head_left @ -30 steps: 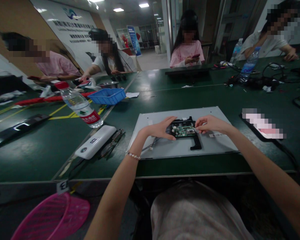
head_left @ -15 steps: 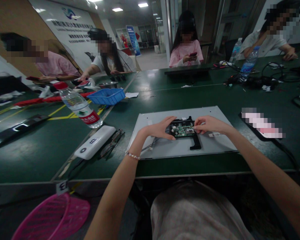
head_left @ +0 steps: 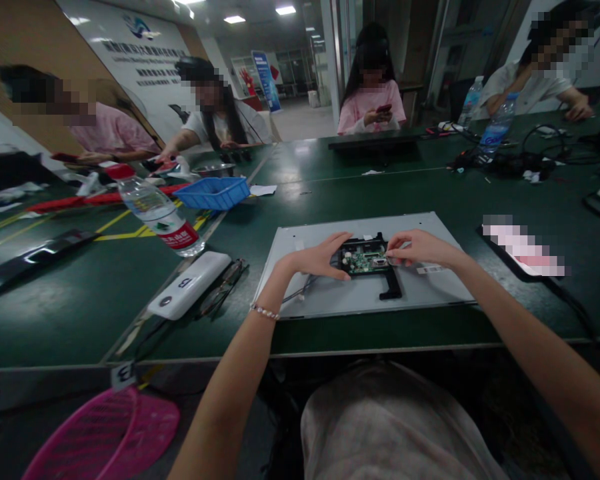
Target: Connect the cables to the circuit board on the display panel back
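Note:
A green circuit board (head_left: 364,261) sits in a black plastic bracket (head_left: 392,283) on a flat grey metal panel (head_left: 330,303). At the board's left side, my left hand (head_left: 319,258) lies with thumb and fingers spread apart, touching or very near the bracket's edge. My right hand (head_left: 414,247) is closed in a pinch at the board's right edge, beside a small silver connector (head_left: 379,263). Whatever is between those fingertips is too small to make out. A thin grey cable (head_left: 300,291) runs out from under my left hand across the panel.
Left of the panel are glasses (head_left: 224,288), a white power bank (head_left: 190,287), a water bottle (head_left: 163,217) and a blue tray (head_left: 213,193). To the right lies a phone (head_left: 523,252) with a cable. A pink basket (head_left: 103,433) stands below the table edge. Several people sit opposite.
Hardly anything differs. My right fingertips have shifted very slightly at the board's right edge; my left hand and the board stay in place.

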Demonstrator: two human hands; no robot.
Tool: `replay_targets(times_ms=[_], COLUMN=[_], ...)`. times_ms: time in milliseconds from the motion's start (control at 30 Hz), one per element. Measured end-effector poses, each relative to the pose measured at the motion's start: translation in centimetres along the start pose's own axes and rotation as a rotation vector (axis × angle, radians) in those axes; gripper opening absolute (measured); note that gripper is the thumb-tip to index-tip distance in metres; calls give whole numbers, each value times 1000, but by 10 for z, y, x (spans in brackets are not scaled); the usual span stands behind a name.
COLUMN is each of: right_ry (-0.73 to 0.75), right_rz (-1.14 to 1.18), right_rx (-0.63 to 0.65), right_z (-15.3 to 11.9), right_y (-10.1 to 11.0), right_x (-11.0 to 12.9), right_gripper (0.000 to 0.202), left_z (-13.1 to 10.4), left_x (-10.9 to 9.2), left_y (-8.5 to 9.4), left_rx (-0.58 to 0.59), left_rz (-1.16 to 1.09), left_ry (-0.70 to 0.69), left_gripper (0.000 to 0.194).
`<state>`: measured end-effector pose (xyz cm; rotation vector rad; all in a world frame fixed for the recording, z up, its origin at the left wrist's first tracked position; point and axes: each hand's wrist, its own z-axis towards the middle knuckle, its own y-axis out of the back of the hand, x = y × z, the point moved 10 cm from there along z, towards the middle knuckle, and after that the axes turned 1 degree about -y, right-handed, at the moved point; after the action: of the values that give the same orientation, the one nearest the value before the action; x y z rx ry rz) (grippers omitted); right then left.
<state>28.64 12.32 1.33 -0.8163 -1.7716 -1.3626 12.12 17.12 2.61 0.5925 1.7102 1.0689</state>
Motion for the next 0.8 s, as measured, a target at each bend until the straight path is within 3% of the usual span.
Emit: replay_targets(times_ms=[167, 267, 333, 467, 533, 600, 800], right_ry=[20, 39, 49, 62, 59, 60, 81], right_rz=[-31, -30, -31, -43, -49, -53, -110], right_rx=[-76, -102, -110, -118, -120, -120, -155], right_z=[-1, -1, 0, 3, 5, 6, 3], right_y=[11, 14, 15, 15, 14, 14, 16], right_x=[3, 5, 6, 4, 2, 1, 7], right_gripper=[25, 25, 24, 24, 24, 24, 25], left_z=[-1, -3, -10, -41, -53, -56, -48], left_x=[-1, 5, 18, 62, 80, 90, 91], left_y=[6, 23, 41, 75, 80, 80, 74], left_rx=[-21, -126, -262, -458, -453, -412, -361], left_rz=[30, 116, 231, 426, 433, 387, 223], left_ry=[-12, 20, 113, 471, 581, 590, 528], left_gripper=[105, 89, 73, 52, 48, 45, 33])
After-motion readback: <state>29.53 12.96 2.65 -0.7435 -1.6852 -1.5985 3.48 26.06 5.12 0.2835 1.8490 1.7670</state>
